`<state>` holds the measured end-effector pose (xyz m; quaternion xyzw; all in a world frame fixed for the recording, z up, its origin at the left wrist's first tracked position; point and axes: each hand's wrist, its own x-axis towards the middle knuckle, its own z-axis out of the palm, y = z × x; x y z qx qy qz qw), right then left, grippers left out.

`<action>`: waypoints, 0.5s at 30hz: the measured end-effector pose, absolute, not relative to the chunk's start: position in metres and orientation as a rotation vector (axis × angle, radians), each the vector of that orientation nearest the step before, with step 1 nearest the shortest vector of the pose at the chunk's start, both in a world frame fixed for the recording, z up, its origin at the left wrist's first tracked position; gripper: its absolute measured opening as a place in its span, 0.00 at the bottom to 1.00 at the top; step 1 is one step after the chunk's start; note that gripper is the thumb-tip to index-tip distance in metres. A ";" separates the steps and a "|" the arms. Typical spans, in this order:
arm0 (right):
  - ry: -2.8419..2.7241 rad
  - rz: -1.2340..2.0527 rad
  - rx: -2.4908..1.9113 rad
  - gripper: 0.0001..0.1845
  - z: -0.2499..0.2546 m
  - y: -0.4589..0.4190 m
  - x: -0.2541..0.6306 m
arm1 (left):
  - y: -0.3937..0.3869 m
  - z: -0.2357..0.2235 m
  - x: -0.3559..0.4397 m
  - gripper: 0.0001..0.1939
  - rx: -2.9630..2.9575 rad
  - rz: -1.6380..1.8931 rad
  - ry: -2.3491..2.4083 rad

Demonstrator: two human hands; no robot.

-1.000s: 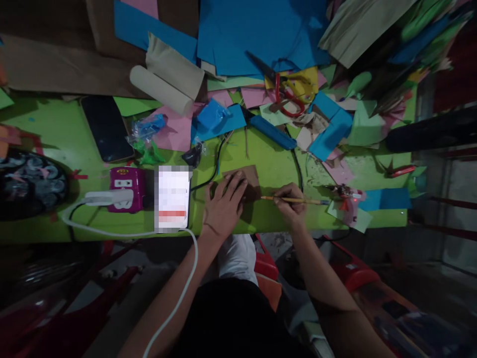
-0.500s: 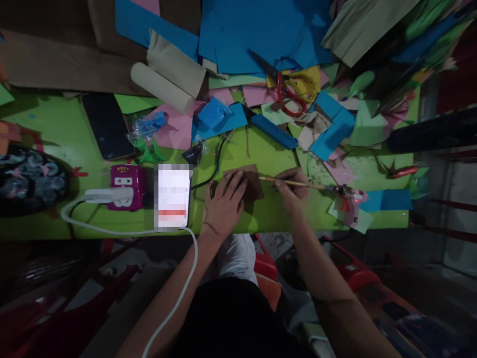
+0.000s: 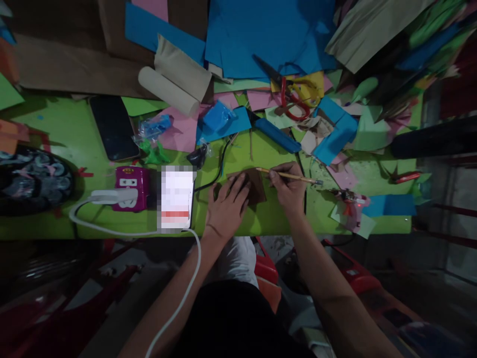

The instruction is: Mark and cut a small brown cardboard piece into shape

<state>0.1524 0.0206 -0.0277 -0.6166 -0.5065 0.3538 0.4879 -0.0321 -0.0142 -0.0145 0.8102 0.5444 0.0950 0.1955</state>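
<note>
My left hand (image 3: pixel 225 206) lies flat, fingers stretched out, pressing on a small brown piece of card (image 3: pixel 256 184) on the green table (image 3: pixel 63 139). My right hand (image 3: pixel 288 186) pinches a thin wooden stick (image 3: pixel 298 177), whose left tip sits at the card's upper right edge. The stick lies almost level, pointing left. Both forearms reach in from the bottom of the view.
A phone with a lit screen (image 3: pixel 176 199) and a magenta power strip (image 3: pixel 131 188) with a white plug and cable sit left of my hands. A dark phone (image 3: pixel 114 128), red-handled scissors (image 3: pixel 288 94), a blue knife (image 3: pixel 278 134), paper rolls and loose coloured paper crowd the back.
My right hand has carried the stick up and to the left, from beside the card to its upper right edge. My left hand has stayed pressed on the card.
</note>
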 end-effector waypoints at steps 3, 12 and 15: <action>-1.263 0.831 -1.527 0.06 -0.029 0.022 0.152 | -0.014 -0.014 -0.032 0.23 2.266 0.268 1.527; -1.285 0.842 -1.548 0.08 -0.025 0.020 0.151 | -0.013 -0.013 -0.032 0.23 2.255 0.274 1.526; -1.302 0.847 -1.558 0.08 -0.024 0.015 0.153 | -0.014 -0.014 -0.033 0.24 2.252 0.279 1.517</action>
